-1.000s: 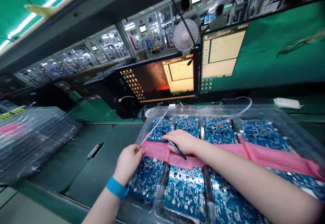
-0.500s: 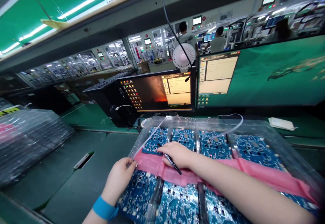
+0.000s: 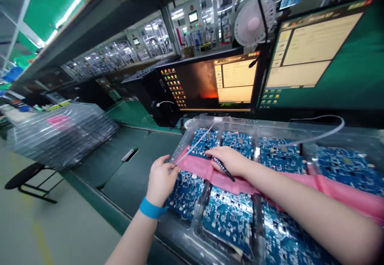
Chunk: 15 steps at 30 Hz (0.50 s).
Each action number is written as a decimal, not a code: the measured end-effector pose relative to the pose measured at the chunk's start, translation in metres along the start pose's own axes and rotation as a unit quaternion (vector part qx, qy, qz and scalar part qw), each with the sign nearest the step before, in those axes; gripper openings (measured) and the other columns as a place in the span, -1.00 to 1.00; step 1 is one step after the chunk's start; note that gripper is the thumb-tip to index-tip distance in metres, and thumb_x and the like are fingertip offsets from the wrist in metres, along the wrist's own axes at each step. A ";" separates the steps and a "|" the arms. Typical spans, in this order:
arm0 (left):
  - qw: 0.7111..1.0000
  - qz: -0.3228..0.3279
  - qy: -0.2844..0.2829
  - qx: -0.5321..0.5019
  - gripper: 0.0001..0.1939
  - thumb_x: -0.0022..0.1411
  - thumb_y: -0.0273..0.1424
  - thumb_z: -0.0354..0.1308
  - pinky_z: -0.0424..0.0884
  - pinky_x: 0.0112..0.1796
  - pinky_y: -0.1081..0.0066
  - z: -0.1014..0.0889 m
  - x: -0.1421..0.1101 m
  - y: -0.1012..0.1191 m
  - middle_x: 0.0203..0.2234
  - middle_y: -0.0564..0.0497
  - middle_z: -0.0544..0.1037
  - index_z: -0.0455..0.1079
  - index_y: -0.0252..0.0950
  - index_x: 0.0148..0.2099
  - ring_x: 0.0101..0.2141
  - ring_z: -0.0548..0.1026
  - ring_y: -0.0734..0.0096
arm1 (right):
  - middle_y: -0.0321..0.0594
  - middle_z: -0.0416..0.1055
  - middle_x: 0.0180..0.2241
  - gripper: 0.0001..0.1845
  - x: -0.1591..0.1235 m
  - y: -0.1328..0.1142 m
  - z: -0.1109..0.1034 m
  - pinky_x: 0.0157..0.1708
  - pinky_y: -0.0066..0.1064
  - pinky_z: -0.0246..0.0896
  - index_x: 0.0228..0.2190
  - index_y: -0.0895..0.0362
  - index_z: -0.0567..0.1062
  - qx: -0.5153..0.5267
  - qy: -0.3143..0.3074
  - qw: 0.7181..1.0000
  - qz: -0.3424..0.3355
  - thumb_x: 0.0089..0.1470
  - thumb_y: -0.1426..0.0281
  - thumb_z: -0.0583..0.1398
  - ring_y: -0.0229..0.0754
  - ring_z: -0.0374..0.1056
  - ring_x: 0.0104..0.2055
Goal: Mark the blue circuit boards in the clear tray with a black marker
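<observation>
My right hand (image 3: 229, 161) is closed around a black marker pen (image 3: 223, 167) with white lettering, over a pink sheet strip (image 3: 198, 166) and the blue circuit boards. The strip crosses a clear plastic tray (image 3: 192, 227) that holds several circuit boards (image 3: 228, 213) in compartments. At the tray's left rim is my left hand (image 3: 162, 179), a blue band (image 3: 151, 209) around its wrist. Its thumb and fingers are bent together beside the strip's left end and a thin white cable (image 3: 195, 143); what they pinch is hidden.
Two monitors (image 3: 207, 83) and a small fan (image 3: 255, 21) stand behind the tray. Stacked clear trays (image 3: 66, 133) sit on the left of the green bench (image 3: 117, 173). A black stool (image 3: 25, 175) is on the floor. Another white cable (image 3: 324, 137) loops over the tray's right side.
The view has swung left and down, so more floor and the stool show. Both hands keep nearly the same places on the tray, the marker still in my right.
</observation>
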<state>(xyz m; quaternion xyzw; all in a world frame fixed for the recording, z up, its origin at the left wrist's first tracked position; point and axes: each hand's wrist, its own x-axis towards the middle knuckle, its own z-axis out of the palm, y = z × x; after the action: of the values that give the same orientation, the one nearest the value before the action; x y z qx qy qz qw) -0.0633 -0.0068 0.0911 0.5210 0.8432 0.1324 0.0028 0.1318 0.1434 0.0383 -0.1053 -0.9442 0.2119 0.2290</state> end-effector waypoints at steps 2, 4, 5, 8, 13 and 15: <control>0.999 -0.015 -0.032 0.012 -0.81 0.03 -0.32 0.06 0.01 0.03 0.13 0.000 -0.002 0.000 -0.12 -0.05 0.40 0.44 -0.23 -0.52 0.02 0.19 0.13 | -0.18 0.29 -0.10 -0.58 -0.001 0.000 0.000 -0.07 -0.26 0.06 -0.04 0.11 0.29 0.003 -0.002 1.000 0.000 0.00 0.44 0.07 -0.13 0.19 -0.06; 0.998 -0.023 -0.064 0.015 -0.82 0.01 -0.33 0.07 -0.04 0.01 -0.01 0.001 -0.003 0.000 -0.20 -0.02 0.46 0.42 -0.20 -0.57 0.03 0.18 0.08 | -0.18 0.29 -0.10 -0.58 -0.002 0.000 -0.001 -0.08 -0.25 0.07 -0.04 0.11 0.28 0.002 -0.003 1.000 0.003 0.00 0.45 0.06 -0.13 0.19 -0.07; 0.997 -0.025 -0.075 0.016 -0.82 0.02 -0.34 0.07 -0.07 0.01 -0.06 0.001 -0.003 0.001 -0.23 -0.01 0.47 0.41 -0.20 -0.57 0.04 0.17 0.08 | -0.18 0.29 -0.10 -0.58 -0.002 -0.001 -0.001 -0.09 -0.25 0.08 -0.04 0.11 0.28 0.002 -0.003 1.000 0.004 0.00 0.45 0.06 -0.13 0.20 -0.07; 0.995 -0.024 -0.097 0.013 -0.81 0.04 -0.34 0.05 -0.11 0.00 -0.09 0.000 -0.003 0.003 -0.25 0.02 0.49 0.40 -0.19 -0.56 0.05 0.15 0.14 | -0.19 0.29 -0.10 -0.59 -0.002 -0.001 -0.002 -0.10 -0.24 0.08 -0.05 0.10 0.28 0.000 -0.004 1.000 0.007 0.00 0.45 0.06 -0.13 0.20 -0.08; 0.993 -0.020 -0.117 0.010 -0.80 0.06 -0.34 0.03 -0.15 0.02 -0.06 -0.001 -0.003 0.004 -0.30 0.04 0.50 0.39 -0.19 -0.55 0.06 0.14 0.20 | -0.18 0.29 -0.10 -0.59 -0.002 0.000 -0.002 -0.10 -0.23 0.09 -0.05 0.10 0.27 0.001 -0.010 1.000 0.010 0.01 0.45 0.07 -0.13 0.20 -0.07; 0.993 -0.018 -0.119 0.011 -0.80 0.07 -0.33 0.03 -0.14 0.02 -0.04 0.000 -0.002 0.004 -0.28 0.03 0.50 0.39 -0.19 -0.55 0.06 0.14 0.21 | -0.18 0.29 -0.10 -0.60 -0.002 0.000 -0.002 -0.10 -0.23 0.09 -0.05 0.11 0.27 -0.003 -0.012 1.000 0.012 0.02 0.44 0.07 -0.13 0.20 -0.07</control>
<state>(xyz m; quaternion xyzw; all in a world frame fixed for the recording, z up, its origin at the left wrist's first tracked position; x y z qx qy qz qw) -0.0588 -0.0070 0.0917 0.5180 0.8474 0.0603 0.0995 0.1347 0.1436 0.0384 -0.1150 -0.9461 0.2130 0.2151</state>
